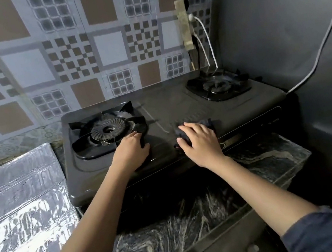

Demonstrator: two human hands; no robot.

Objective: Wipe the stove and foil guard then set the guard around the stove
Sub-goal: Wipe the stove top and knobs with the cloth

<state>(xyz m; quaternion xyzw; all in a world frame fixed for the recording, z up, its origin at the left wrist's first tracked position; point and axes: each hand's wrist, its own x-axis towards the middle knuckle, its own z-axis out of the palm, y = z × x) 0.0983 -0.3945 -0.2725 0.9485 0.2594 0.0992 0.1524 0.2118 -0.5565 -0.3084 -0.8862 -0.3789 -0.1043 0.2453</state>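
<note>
Well left of L grip point(132, 151): foil guard point(19, 207), flat on worktop point(178, 223), beside stove point(179, 105). L grip resting at edge of near burner point(106, 132), fingers bent; pinching or not, can't tell. Just right of it, R grip point(201, 141) curled over bunched cloth point(208, 123), pressing it onto stove top. Step: prob. wiping stove. Next: sweep cloth beyond R grip twd far burner point(218, 87), w/ steady pressure; guard after.
</note>
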